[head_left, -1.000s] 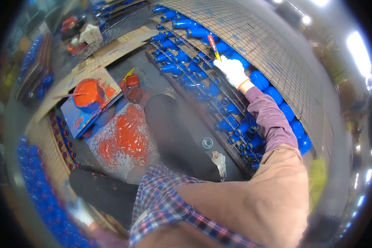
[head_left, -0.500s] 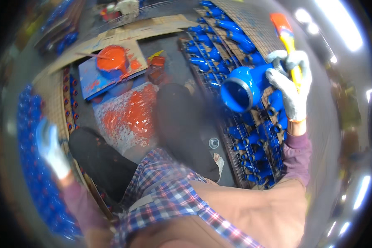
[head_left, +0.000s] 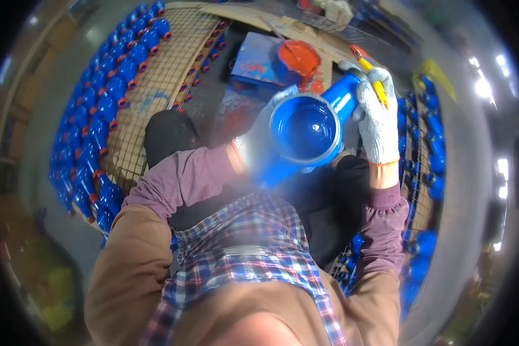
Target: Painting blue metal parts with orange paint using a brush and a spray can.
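Observation:
A glossy blue branched pipe fitting [head_left: 340, 138] is held up in front of my body, its wide round mouth tilted toward me. My left hand [head_left: 258, 135], in a pale work glove, grips the fitting beside that mouth; its fingers are partly hidden behind it. My right hand [head_left: 379, 124], gloved too, is closed around the fitting's narrow end. Between that hand's fingers sits a paintbrush [head_left: 379, 92] with a yellow handle, its red bristle end pointing up and away from the fitting.
Beyond the fitting stands a paint bucket [head_left: 281, 68] of orange-red paint with a stick in it, beside a paint-stained blue board [head_left: 254, 57]. On the left, rows of blue fittings with red ends [head_left: 106, 106] lie on wire mesh [head_left: 170, 55]. More blue fittings [head_left: 435, 138] line the right.
The fitting has come from the right rack to in front of me, in my right hand with the paintbrush. My left hand has swung in from the far left and taken hold of it.

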### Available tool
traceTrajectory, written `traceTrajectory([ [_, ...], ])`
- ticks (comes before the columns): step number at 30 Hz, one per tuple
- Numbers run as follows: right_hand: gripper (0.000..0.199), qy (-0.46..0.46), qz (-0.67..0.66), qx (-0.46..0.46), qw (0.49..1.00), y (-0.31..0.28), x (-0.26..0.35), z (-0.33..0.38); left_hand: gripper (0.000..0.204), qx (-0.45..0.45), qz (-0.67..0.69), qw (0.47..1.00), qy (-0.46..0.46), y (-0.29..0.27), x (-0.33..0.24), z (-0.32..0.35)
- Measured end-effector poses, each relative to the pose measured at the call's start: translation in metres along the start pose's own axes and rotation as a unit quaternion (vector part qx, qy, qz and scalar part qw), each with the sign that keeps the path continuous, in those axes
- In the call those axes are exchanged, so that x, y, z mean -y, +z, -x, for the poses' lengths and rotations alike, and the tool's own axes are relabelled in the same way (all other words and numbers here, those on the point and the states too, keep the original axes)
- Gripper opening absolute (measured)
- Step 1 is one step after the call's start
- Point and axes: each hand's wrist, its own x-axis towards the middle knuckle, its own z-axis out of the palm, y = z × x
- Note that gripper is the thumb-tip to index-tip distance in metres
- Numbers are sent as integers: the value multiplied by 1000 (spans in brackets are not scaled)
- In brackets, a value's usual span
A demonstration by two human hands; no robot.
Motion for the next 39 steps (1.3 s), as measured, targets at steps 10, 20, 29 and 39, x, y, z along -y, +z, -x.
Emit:
traceTrajectory([
  [10,43,138,-207,-88,965,1,-95,21,59,-173,-30,983,60,-7,-26,28],
  [20,57,155,-57,-85,983,-2,-107,73,87,-224,-80,966,96,-37,-34,52],
  [29,26,-157,383,-62,908,26,-108,111,71,-89,103,990,35,-54,-10,47],
  [39,35,-238,481,94,839,57,-114,105,92,-58,193,979,29,-49,-1,31],
])
